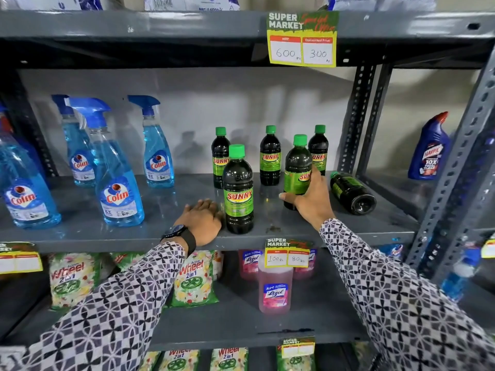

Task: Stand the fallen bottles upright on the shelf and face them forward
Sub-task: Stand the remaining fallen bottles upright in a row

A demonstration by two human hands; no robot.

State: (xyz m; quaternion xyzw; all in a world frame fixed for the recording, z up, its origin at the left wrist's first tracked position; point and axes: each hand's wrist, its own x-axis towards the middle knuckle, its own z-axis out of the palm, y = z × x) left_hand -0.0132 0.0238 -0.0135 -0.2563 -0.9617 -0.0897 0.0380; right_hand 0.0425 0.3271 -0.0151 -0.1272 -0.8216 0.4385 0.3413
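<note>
Head cam is looking at a grey metal shelf (171,204) w/ cleaning products. Both arms in patterned sleeves are reaching onto the middle level. On left side, blue Colin spray bottles (117,167) are standing upright. Center-right, five dark Sunny bottles w/ green caps are standing: three at the back, two nearer the front. The front-left bottle (238,190) is showing its label forward. The front-right bottle (297,167) is upright but its label is turning toward the right, only partly readable. One more fallen bottle (351,192) is lying on its side at the right end of the shelf, cap toward the back, base toward the camera, apart from the hands.

Right hand (312,199) is wrapping around the lower part of the front-right bottle, thumb in front, fingers behind it. Left hand (203,220), wearing a black watch, is lying flat and palm down on the shelf, fingers spread loosely, just beside the front-left bottle, holding nothing.

Yellow price tag (302,40) is hanging from the level above
</note>
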